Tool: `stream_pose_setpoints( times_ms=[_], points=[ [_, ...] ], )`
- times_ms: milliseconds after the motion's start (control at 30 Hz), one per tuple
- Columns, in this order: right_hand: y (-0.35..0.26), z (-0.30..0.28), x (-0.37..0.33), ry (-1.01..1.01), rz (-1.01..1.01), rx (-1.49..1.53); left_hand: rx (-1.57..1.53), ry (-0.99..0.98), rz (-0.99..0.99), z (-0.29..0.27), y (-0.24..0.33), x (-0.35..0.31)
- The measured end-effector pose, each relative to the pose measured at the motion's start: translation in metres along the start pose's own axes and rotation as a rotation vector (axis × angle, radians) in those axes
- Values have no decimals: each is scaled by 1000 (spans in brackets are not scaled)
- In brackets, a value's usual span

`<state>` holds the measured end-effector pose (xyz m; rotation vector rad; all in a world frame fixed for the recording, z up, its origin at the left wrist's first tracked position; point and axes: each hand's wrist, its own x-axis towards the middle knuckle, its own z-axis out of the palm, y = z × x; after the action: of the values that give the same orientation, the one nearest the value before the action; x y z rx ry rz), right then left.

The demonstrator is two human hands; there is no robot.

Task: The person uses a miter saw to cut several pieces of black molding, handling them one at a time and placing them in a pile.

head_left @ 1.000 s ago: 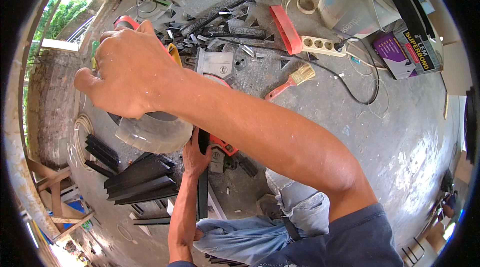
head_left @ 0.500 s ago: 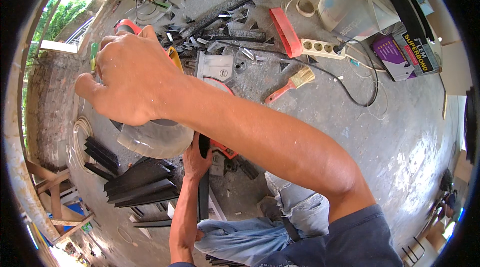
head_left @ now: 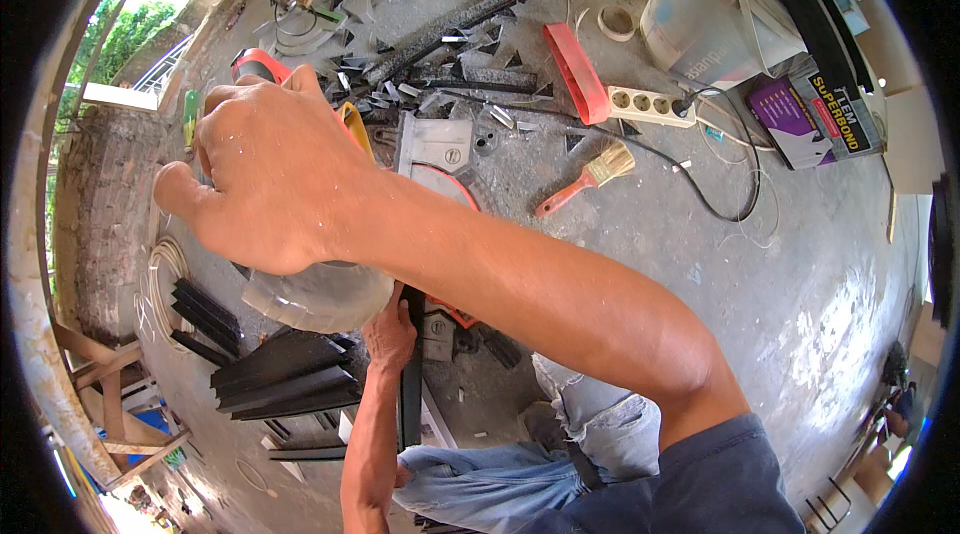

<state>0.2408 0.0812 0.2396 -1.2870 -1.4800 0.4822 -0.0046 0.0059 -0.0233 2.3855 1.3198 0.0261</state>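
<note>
My right arm reaches across to the left over a miter saw with a red body (head_left: pixel 259 65), a clear rounded blade guard (head_left: pixel 322 302) and a grey metal base (head_left: pixel 442 142). The right hand (head_left: pixel 275 174) is closed at the top of the saw, where its handle would be; the palm side is hidden. Below the guard, my left hand (head_left: pixel 390 336) wraps round a long black profile strip (head_left: pixel 411 399) that runs up to the saw's base. The blade and the strip's far end are hidden behind my right forearm and the guard.
Black offcuts (head_left: pixel 480 79) litter the floor beyond the saw. More black profiles (head_left: pixel 285 374) lie at left, near coiled cable (head_left: pixel 165 279). At right are a brush (head_left: pixel 590 177), a red hollow piece (head_left: pixel 577 74), a power strip (head_left: pixel 648 106), a bucket (head_left: pixel 715 19) and a purple-black box (head_left: pixel 815 116).
The view has shifted slightly. My left hand sits a little lower, with more of the black strip showing above it. The right hand keeps its grip, and the guard appears slightly lower.
</note>
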Motion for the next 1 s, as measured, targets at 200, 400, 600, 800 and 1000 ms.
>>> stream_pose_setpoints(
  times_ms=[200,400,600,800,1000],
  points=[
    [2,1,-1,45,-21,90,25,55,-62,13,-8,-5],
    [3,1,-1,52,-54,93,-212,37,-194,11,-6,-6],
    [2,1,-1,40,-55,149,-79,343,-96,29,-10,-2],
    [5,2,-3,63,-2,343,-182,191,-175,26,-12,-7],
    [7,3,-6,266,15,162,-233,129,-224,23,-7,-5]
  ],
)
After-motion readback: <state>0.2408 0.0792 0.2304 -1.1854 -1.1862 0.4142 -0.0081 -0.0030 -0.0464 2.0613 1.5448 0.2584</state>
